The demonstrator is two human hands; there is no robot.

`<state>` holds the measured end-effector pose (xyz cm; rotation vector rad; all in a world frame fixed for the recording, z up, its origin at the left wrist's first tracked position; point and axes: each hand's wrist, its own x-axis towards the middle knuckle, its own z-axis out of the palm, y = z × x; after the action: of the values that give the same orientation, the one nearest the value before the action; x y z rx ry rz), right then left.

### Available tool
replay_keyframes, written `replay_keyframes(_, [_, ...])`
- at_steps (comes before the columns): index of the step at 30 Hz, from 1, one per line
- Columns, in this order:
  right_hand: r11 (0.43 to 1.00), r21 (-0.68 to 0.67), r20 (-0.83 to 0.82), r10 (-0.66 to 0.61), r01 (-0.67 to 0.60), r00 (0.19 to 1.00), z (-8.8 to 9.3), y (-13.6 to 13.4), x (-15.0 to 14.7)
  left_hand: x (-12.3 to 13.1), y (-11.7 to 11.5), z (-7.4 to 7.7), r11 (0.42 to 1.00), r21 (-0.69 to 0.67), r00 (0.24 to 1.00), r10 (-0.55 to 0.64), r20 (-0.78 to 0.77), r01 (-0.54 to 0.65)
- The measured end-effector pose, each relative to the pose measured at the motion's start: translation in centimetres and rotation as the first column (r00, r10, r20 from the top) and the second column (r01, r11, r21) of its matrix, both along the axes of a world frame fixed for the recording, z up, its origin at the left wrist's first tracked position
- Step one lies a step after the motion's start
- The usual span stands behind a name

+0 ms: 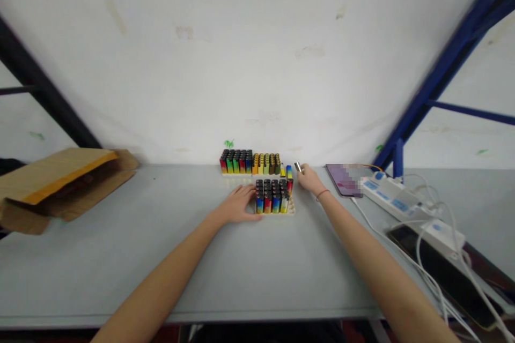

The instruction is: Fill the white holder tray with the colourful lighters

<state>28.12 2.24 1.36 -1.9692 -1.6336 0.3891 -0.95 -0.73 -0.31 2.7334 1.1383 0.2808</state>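
Note:
A pale tray (292, 208) holds rows of upright, black-topped lighters (276, 202) in blue, red and yellow shades. My left hand (238, 204) rests along its left side, fingers spread and thumb at the front corner, touching it. Beyond the tray's right side, my right hand (309, 178) pinches a small silver-and-black lighter (298, 167) between thumb and fingers, tilted. A blue-and-yellow lighter (289, 172) stands upright between that hand and the tray. Behind are a block of black-topped multicoloured lighters (236, 162) and a block of yellow-topped ones (266, 163).
An open cardboard box (68, 177) lies at the left. To the right are a tablet (341, 179) with a cable, a white power strip (414, 209), a dark phone (438, 268) and tangled white cables. Blue shelf posts (434, 86) flank the grey table (132, 246).

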Motion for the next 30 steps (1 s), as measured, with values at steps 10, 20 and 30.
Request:
replay_keyframes(10, [0.947,0.322,-0.327,0.092,0.019,0.94,0.3,-5.1,-0.6,0.1,-0.1,0.3,1.0,-0.009,1.0,0.001,-0.017,-0.001])
replay_keyframes(20, [0.975,0.222,-0.728,0.157,0.013,0.668,-0.6,-5.8,-1.6,0.1,0.0,0.3,1.0,-0.002,1.0,-0.002,-0.015,0.002])
replay_keyframes(30, [0.99,0.015,-0.945,0.059,-0.138,0.321,0.6,-6.8,-2.8,0.1,0.2,0.1,1.0,0.003,1.0,-0.009,-0.014,0.009])
